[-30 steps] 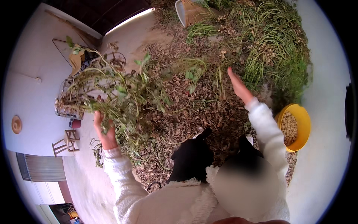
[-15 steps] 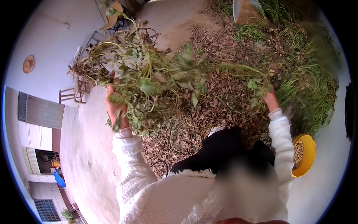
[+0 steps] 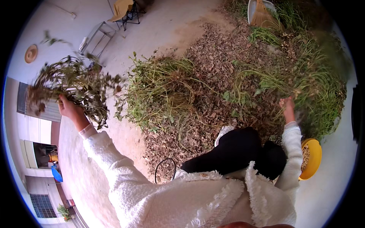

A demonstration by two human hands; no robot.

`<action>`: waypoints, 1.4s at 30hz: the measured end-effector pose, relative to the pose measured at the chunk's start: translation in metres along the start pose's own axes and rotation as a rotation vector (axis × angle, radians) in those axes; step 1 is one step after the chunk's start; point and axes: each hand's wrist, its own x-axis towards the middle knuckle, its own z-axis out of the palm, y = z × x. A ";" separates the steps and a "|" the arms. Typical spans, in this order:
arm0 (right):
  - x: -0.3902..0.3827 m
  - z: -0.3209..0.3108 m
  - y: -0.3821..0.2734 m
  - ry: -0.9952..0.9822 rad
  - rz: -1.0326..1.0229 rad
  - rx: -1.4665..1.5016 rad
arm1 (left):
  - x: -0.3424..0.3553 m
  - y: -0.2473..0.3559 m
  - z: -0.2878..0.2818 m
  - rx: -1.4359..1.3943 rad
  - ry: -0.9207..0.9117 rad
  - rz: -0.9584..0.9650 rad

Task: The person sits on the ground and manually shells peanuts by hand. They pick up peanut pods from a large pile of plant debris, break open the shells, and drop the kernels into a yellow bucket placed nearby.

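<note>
Out at the far left, my left hand is closed on a bunch of wilted peanut plants, smeared by motion; a loose leafy sprig is in the air above it. My right hand grips the stems of a greener peanut plant at the right, whose leafy tops trail to the left. Right behind that hand lies a heap of green peanut plants with pods among them. Between my hands, a pile of stripped-looking peanut stems lies on the dry leaves.
Dry brown leaves cover the ground in the middle. A yellow bucket with peanuts stands at my right. A straw broom rests against a white container at the back. A folding chair and metal frame stand at the far left.
My left hand has swung left with its bunch, pulling apart from the plant in my right hand. The middle stem pile is uncovered. My right hand has shifted slightly right and toward me.
</note>
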 end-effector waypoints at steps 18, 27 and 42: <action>-0.074 -0.064 -0.002 0.203 -0.658 -1.277 | -0.295 -0.183 0.112 1.791 -1.467 0.226; -0.100 -0.009 0.006 0.053 -0.478 -1.166 | -0.563 0.052 0.308 0.094 -2.135 0.202; -0.106 -0.074 -0.001 -0.416 0.311 -0.186 | -0.761 0.034 0.361 -0.274 -2.161 -1.146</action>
